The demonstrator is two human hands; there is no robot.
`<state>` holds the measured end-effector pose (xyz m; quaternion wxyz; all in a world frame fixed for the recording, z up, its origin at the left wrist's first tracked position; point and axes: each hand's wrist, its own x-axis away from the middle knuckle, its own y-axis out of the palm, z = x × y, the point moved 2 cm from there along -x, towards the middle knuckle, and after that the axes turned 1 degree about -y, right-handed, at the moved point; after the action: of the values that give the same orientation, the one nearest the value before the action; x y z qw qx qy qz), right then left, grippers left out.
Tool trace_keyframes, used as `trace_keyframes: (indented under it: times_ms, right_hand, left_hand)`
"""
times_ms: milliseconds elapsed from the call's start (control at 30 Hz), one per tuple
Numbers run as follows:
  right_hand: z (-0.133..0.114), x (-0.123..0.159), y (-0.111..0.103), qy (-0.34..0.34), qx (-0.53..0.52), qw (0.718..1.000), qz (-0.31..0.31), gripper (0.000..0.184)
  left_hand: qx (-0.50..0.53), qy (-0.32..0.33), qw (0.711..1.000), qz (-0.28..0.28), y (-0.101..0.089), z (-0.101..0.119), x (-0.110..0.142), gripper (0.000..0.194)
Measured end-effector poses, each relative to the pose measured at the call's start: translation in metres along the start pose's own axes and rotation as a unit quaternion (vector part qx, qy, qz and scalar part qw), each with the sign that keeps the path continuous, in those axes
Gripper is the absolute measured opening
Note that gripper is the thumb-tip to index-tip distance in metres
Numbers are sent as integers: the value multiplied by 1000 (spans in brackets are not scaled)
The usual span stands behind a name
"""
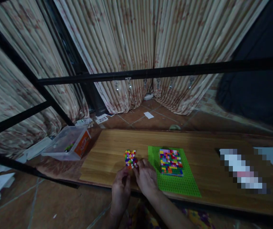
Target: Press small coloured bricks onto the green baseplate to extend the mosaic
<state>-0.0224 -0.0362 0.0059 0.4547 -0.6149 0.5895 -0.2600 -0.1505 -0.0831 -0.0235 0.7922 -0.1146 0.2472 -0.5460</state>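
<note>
1. Wooden table (98, 159): supports the green baseplate (179, 186), reaching past it on both sides.
2. Green baseplate: carries the brick block (171, 162), likely for steadiness.
3. Right hand (147, 178): at the green baseplate's left edge, thumb and fingers nearly pinched; whether they grip anything, I cannot tell.
4. Left hand (120, 187): farther left of it, loosely curled, contents hidden.
5. Loose bricks (129, 157): left of the green baseplate, just beyond both hands, probably for easy reach.

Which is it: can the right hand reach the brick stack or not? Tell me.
Probably yes: the right hand is by the green board, and nothing visible bars its way to the brick stack.
</note>
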Motion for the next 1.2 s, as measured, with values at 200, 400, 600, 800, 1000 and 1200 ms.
trace_keyframes:
  times_ms: [200,400,600,800,1000,1200]
  right_hand:
    - [-2,-2,-2,16,-47,999,14,13]
    - [9,15,-15,12,-168,986,11,15]
    - [28,43,-35,96,-357,929,-10,21]
    - [40,55,-46,124,-423,897,31,24]
    - [54,58,-43,186,-450,873,11,22]
    - [59,54,-50,213,-490,845,11,4]
  left_hand:
    - [-14,3,1000,-5,-3,4,-5,31]
    - [7,-23,999,-41,5,19,3,34]
    - [54,-37,991,-118,28,37,18,36]
    - [50,-21,985,-162,50,40,18,33]
    - [8,-1,988,-156,57,43,21,33]
    - [-20,72,982,-171,58,54,17,26]
